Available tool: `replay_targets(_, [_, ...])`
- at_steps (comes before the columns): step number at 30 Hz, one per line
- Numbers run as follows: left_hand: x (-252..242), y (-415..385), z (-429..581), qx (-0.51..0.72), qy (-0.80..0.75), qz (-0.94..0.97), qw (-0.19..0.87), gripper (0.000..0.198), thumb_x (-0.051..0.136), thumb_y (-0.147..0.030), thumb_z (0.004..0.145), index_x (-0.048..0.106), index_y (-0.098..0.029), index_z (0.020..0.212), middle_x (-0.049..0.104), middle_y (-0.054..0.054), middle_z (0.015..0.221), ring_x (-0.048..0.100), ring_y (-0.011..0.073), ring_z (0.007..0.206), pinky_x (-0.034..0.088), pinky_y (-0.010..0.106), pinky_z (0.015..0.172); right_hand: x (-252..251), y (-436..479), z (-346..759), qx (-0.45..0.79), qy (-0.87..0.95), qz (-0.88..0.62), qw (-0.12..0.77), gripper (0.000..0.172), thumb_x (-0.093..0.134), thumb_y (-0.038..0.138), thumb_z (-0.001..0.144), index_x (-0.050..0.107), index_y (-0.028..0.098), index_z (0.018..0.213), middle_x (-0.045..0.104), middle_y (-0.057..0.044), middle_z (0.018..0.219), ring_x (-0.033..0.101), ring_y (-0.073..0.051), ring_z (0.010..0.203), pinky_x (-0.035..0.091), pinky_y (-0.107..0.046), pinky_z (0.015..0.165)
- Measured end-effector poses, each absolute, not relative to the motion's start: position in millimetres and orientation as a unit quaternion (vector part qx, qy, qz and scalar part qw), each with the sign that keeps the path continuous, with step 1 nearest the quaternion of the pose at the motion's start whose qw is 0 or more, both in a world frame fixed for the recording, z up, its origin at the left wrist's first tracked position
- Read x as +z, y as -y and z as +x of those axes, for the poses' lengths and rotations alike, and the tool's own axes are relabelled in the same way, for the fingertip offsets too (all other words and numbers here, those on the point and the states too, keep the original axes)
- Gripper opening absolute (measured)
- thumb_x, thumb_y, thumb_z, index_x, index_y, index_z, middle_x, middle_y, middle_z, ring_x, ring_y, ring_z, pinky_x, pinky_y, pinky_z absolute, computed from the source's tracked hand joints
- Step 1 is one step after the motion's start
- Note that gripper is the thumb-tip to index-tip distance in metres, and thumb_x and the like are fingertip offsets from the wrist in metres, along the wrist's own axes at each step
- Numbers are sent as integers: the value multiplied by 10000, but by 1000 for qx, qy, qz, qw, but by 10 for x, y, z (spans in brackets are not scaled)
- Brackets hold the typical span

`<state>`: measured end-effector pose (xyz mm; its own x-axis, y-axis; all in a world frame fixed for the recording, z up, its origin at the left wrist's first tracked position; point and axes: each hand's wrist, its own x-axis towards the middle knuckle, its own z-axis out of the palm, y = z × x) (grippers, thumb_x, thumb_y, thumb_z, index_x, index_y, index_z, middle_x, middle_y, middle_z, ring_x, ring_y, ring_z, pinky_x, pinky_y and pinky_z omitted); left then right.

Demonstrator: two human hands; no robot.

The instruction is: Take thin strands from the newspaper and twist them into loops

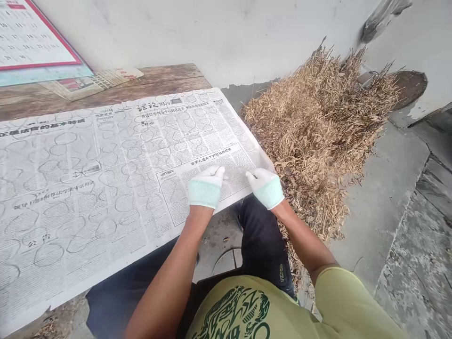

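Looks like the working corner of a rural home: a yard or porch, not an indoor room. Beyond the right hand (265, 187), a big heap of dried plant stalks (310, 136) lies straight on the floor. Farther right of that hand, the rough concrete floor (383, 207) is worn and patchy. Ahead of both hands runs a whitewashed wall (197, 37), its paint scuffed low down. Past the left hand (206, 186) stands a weathered wooden table (106, 89), with a household wall calendar (35, 35) beyond it. A spread newspaper (141, 150) lies under both hands.
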<state>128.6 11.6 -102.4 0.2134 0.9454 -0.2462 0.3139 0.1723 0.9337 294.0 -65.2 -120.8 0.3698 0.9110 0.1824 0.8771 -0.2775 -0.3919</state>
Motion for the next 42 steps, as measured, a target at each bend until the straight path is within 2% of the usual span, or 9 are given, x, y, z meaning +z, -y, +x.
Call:
replay_targets(5, [-1072,-86,1264,296,-554,621,469,367,597,-495,972,824,-265,1145,829,24,954,770,238,922,566,378,959,-1167,628,2976,9,544,-812,213,459,531,350,1042,516,221,602,600,-17,641,526,-165,641,359,-300,675])
replay_targets(12, [-1067,-68,1198,294,-520,728,337,399,534,-481,1022,808,-311,1256,805,44,1211,696,308,1248,487,428,1149,-1061,598,3027,94,507,-816,261,454,564,377,1012,416,231,609,518,32,577,491,-137,599,342,-280,641])
replay_targets(15, [-1035,-85,1205,306,-530,679,405,417,559,-497,1003,798,-289,1275,816,60,1150,739,295,1141,545,434,1070,-1057,612,3018,108,509,-807,279,415,559,381,1022,454,228,650,570,28,623,527,-137,628,379,-270,676])
replay_targets(19, [-992,-130,1205,288,-539,586,533,472,604,-476,960,775,-191,1296,800,57,836,766,240,831,609,375,837,-1088,629,2963,57,495,-811,308,376,600,374,1001,489,226,674,628,1,691,590,-152,688,415,-272,718])
replay_targets(24, [-1045,-152,1176,275,-554,595,513,464,587,-482,963,776,-218,1294,769,34,763,738,225,758,586,345,743,-1086,622,2916,98,431,-814,377,344,598,374,1002,591,224,693,668,18,674,639,-147,698,464,-253,768])
replay_targets(27, [-1094,-146,1163,254,-549,626,492,449,580,-502,967,791,-259,1280,810,47,888,756,246,852,593,379,846,-1073,597,2940,118,404,-814,400,386,575,395,1011,603,223,667,664,28,651,634,-139,688,469,-248,772])
replay_targets(32, [-1063,-130,1144,228,-511,727,398,375,564,-442,983,828,-310,1212,816,41,1220,710,306,1215,497,424,1131,-1080,511,3044,146,367,-813,427,403,562,413,1001,591,228,644,658,28,624,615,-138,645,469,-252,732])
replay_targets(38, [-958,-85,865,198,-538,737,358,386,549,-491,978,828,-359,1210,833,18,1072,735,330,1109,542,432,1060,-1071,388,3204,143,331,-817,451,373,561,473,981,578,244,687,652,28,621,601,-151,622,471,-257,685])
replay_targets(42, [-888,-58,565,225,-613,667,359,398,601,-548,943,828,-357,1208,824,19,909,749,328,1033,533,476,1083,-1065,340,3246,128,363,-823,417,406,532,480,1009,571,241,683,655,25,631,603,-151,636,462,-259,690])
